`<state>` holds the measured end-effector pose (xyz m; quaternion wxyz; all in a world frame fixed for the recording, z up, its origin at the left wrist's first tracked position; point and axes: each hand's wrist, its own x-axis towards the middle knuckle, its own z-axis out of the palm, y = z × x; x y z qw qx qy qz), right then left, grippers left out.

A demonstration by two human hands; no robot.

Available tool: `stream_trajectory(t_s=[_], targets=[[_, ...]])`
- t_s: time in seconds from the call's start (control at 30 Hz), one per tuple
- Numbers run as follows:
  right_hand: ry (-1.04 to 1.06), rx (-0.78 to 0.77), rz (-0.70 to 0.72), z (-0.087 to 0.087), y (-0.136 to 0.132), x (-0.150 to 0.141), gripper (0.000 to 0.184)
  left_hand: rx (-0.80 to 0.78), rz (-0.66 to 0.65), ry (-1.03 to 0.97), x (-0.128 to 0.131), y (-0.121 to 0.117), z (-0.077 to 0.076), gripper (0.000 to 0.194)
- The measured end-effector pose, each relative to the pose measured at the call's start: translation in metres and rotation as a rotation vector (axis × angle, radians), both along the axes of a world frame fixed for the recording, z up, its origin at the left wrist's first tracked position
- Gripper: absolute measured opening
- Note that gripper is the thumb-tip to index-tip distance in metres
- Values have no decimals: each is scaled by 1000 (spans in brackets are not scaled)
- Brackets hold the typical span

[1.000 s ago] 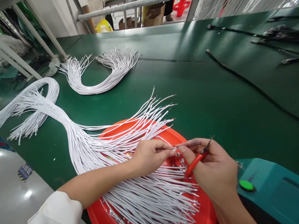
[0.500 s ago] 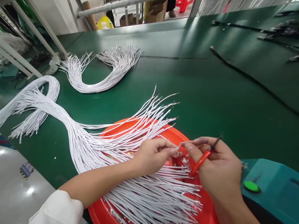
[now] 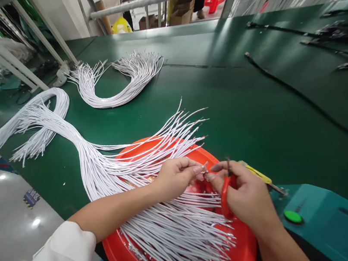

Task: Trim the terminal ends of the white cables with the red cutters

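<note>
My left hand (image 3: 181,177) is closed, thumb and finger pinching the tip of a white wire with a small shiny bit at its end. My right hand (image 3: 245,194) is closed around red-handled scissors (image 3: 226,197), whose dark tip points up and away. Its thumb and forefinger meet the same wire end close to my left fingertips. Beneath both hands, many white wires (image 3: 176,230) fan across a round red basin (image 3: 243,246), some ending in small metal terminals. The far part of the bundle (image 3: 83,157) runs left onto the green table.
Two more white wire bundles (image 3: 117,99) (image 3: 55,104) lie on the green table (image 3: 221,97). A yellow-handled tool (image 3: 257,174) sits beyond my right hand, beside a teal machine (image 3: 330,216) with a green button. Black cables (image 3: 303,98) lie at right; metal posts (image 3: 44,32) stand at left.
My right hand has turned, swinging the scissors from slanting right to pointing up and away. The yellow-handled tool now shows behind it. My left hand has barely moved.
</note>
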<state>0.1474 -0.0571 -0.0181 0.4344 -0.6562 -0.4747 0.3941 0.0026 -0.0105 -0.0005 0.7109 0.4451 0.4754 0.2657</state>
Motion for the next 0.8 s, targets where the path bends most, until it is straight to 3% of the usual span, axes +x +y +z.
stream_trajectory(t_s=[0.1,0.17,0.8], targets=[[-103,-41,195,-5,-1,2,15,-17,19,-31,0,0,-1,14],[-167,-34,244,-6,-3,0,13,-15,17,-45,0,-1,-1,15],[-270,-100,293,-4,-3,-2,19,96,-96,2,-1,-3,-5,18]])
